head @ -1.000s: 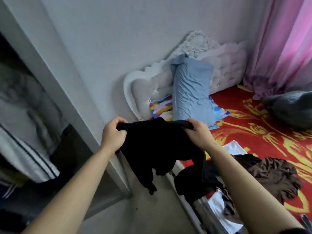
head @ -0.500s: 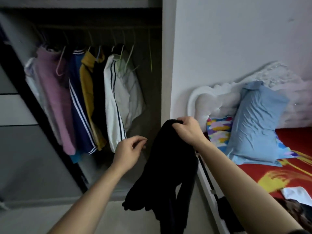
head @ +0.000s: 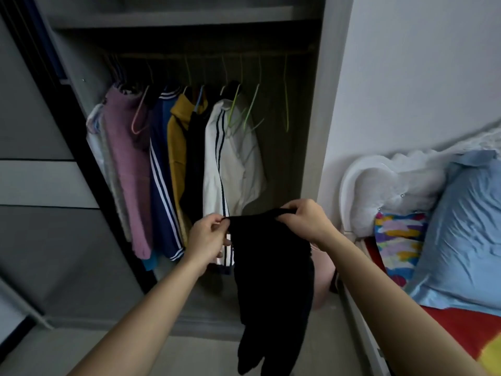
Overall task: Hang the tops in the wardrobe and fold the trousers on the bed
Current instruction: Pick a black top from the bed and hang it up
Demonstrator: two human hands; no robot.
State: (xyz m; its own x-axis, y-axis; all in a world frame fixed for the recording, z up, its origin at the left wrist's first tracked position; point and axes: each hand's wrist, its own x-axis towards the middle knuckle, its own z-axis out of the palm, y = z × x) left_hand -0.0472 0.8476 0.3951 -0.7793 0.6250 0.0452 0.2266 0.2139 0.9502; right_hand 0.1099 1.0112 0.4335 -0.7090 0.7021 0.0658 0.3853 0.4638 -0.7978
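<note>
L hand (head: 206,237) & R hand (head: 303,221) bare; forearms bare.

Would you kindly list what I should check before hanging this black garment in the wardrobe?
1. Left hand pinches the black garment at its top edge: ok.
2. Right hand grips the same edge: ok.
3. Wardrobe open: ok.
4. Free green hanger hanging inside: ok.
5. Hanger in hand: not ok, both hands hold the garment.
6. Garment is a top, not trousers: cannot tell.
</note>
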